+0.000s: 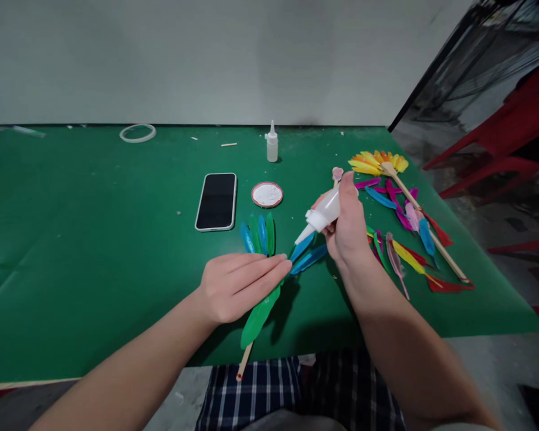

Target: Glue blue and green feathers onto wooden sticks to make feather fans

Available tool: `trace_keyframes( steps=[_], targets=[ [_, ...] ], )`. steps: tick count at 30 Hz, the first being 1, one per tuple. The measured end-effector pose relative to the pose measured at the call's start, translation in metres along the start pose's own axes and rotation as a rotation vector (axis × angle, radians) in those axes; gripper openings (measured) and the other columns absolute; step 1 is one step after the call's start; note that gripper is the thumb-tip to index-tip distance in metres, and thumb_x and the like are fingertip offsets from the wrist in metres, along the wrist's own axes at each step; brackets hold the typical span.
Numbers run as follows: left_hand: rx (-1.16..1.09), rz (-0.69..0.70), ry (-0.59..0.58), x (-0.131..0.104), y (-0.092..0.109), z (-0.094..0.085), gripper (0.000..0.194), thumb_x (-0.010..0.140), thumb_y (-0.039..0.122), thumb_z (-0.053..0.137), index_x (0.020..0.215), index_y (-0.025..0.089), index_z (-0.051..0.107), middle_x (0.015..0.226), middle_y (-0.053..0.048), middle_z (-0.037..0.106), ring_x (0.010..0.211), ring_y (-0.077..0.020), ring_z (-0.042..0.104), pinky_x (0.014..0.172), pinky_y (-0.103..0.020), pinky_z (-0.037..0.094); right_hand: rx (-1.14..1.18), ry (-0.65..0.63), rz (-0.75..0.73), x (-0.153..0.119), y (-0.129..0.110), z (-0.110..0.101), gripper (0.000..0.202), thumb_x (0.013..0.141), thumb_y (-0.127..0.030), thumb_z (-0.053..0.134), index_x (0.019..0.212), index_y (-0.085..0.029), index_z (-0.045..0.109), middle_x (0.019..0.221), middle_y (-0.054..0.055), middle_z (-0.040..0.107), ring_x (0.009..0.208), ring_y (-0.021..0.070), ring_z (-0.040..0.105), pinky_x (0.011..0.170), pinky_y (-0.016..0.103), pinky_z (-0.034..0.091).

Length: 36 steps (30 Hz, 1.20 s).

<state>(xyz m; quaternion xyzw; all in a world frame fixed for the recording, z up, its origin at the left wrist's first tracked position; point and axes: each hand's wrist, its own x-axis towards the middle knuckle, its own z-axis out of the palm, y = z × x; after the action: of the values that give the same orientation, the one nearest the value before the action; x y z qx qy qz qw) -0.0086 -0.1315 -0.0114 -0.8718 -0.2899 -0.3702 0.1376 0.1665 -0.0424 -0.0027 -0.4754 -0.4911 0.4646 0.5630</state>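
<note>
My right hand (348, 224) is wrapped round a white squeeze bottle (327, 208) with a pointed nozzle. It is tilted down to the left, its tip close to blue feathers (309, 259) and my left fingertips. With fingers together, my left hand (245, 281) grips a green feather (261, 316) whose broad end hangs below the palm. Under that feather, a wooden stick (245, 360) reaches past the table's front edge. Blue and green feathers (257, 233) fan out beyond my left hand. How they join the stick is hidden by my fingers.
A phone (216, 202), a round white disc with a red rim (267, 194) and a small upright bottle (272, 143) are on the green table (94, 239). To the right lie a yellow feather fan (377, 161) and several loose feathers (406, 257). Red chairs (498, 143) stand beyond.
</note>
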Motion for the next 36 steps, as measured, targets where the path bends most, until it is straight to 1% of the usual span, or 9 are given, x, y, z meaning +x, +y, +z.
trace_keyframes(
  steps=[3, 10, 13, 16, 19, 23, 30, 33, 36],
  targets=[
    [-0.007, 0.004, 0.005, -0.0002, 0.0001, 0.0001, 0.023, 0.081, 0.012, 0.054, 0.103, 0.015, 0.060, 0.095, -0.004, 0.068, 0.080, -0.0111, 0.063, 0.067, -0.021, 0.054, -0.016, -0.009, -0.013, 0.0004, 0.0007, -0.0001, 0.065, 0.070, -0.078, 0.018, 0.050, -0.022, 0.044, 0.038, -0.003, 0.035, 0.035, 0.0082, 0.038, 0.032, 0.024, 0.024],
    [-0.009, -0.003, 0.004, -0.0002, 0.0002, 0.0005, 0.023, 0.081, 0.012, 0.054, 0.103, 0.015, 0.060, 0.094, -0.004, 0.068, 0.079, -0.0118, 0.064, 0.066, -0.022, 0.054, -0.032, -0.033, 0.009, 0.0002, 0.0023, -0.0004, 0.066, 0.071, -0.077, 0.018, 0.060, -0.024, 0.055, 0.042, 0.000, 0.041, 0.044, 0.0138, 0.048, 0.037, 0.028, 0.031],
    [-0.012, -0.011, 0.006, -0.0006, 0.0004, 0.0007, 0.024, 0.082, 0.012, 0.052, 0.104, 0.016, 0.059, 0.095, -0.003, 0.068, 0.079, -0.0119, 0.064, 0.065, -0.022, 0.054, -0.033, -0.032, 0.005, 0.0002, 0.0012, 0.0004, 0.066, 0.068, -0.079, 0.018, 0.056, -0.023, 0.052, 0.038, -0.002, 0.036, 0.041, 0.0123, 0.045, 0.035, 0.027, 0.029],
    [-0.025, -0.016, 0.003, -0.0013, 0.0006, 0.0011, 0.024, 0.082, 0.012, 0.052, 0.105, 0.016, 0.059, 0.095, -0.004, 0.068, 0.081, -0.0123, 0.064, 0.066, -0.022, 0.054, -0.018, 0.007, 0.021, 0.0002, 0.0001, 0.0010, 0.066, 0.068, -0.079, 0.019, 0.051, -0.023, 0.049, 0.035, -0.003, 0.031, 0.037, 0.0105, 0.041, 0.032, 0.026, 0.025],
    [-0.034, -0.015, 0.005, -0.0018, 0.0007, 0.0013, 0.024, 0.081, 0.011, 0.053, 0.105, 0.014, 0.059, 0.095, -0.004, 0.068, 0.081, -0.0121, 0.063, 0.068, -0.022, 0.054, 0.000, 0.021, 0.050, 0.0002, 0.0001, 0.0010, 0.065, 0.068, -0.079, 0.021, 0.047, -0.022, 0.046, 0.035, -0.003, 0.030, 0.035, 0.0091, 0.039, 0.031, 0.025, 0.024],
    [-0.045, -0.021, 0.000, -0.0023, 0.0006, 0.0009, 0.026, 0.082, 0.012, 0.053, 0.107, 0.015, 0.058, 0.096, -0.004, 0.068, 0.082, -0.0119, 0.063, 0.069, -0.022, 0.054, 0.005, -0.003, 0.055, 0.0003, 0.0012, 0.0006, 0.065, 0.069, -0.079, 0.021, 0.047, -0.023, 0.045, 0.034, -0.003, 0.030, 0.034, 0.0091, 0.038, 0.031, 0.025, 0.024],
    [-0.038, -0.024, 0.002, -0.0013, 0.0007, 0.0006, 0.027, 0.083, 0.013, 0.051, 0.109, 0.018, 0.057, 0.095, -0.004, 0.068, 0.081, -0.0131, 0.064, 0.067, -0.023, 0.055, -0.015, -0.026, 0.045, 0.0007, 0.0018, 0.0005, 0.066, 0.068, -0.079, 0.021, 0.061, -0.023, 0.055, 0.042, 0.000, 0.043, 0.044, 0.0142, 0.049, 0.038, 0.028, 0.032],
    [-0.034, -0.020, 0.001, -0.0009, 0.0007, 0.0005, 0.025, 0.082, 0.013, 0.051, 0.106, 0.017, 0.058, 0.095, -0.004, 0.068, 0.081, -0.0123, 0.064, 0.067, -0.023, 0.055, -0.018, -0.045, 0.043, 0.0005, 0.0017, 0.0004, 0.065, 0.068, -0.079, 0.021, 0.063, -0.023, 0.056, 0.045, 0.001, 0.046, 0.046, 0.0148, 0.050, 0.039, 0.029, 0.033],
    [-0.033, -0.018, -0.001, -0.0007, 0.0010, 0.0001, 0.024, 0.082, 0.012, 0.052, 0.104, 0.015, 0.059, 0.095, -0.004, 0.068, 0.081, -0.0120, 0.064, 0.068, -0.022, 0.054, -0.008, -0.026, 0.061, 0.0001, 0.0012, 0.0005, 0.064, 0.071, -0.076, 0.022, 0.063, -0.023, 0.056, 0.047, 0.002, 0.048, 0.047, 0.0154, 0.051, 0.038, 0.029, 0.033]
  ],
)
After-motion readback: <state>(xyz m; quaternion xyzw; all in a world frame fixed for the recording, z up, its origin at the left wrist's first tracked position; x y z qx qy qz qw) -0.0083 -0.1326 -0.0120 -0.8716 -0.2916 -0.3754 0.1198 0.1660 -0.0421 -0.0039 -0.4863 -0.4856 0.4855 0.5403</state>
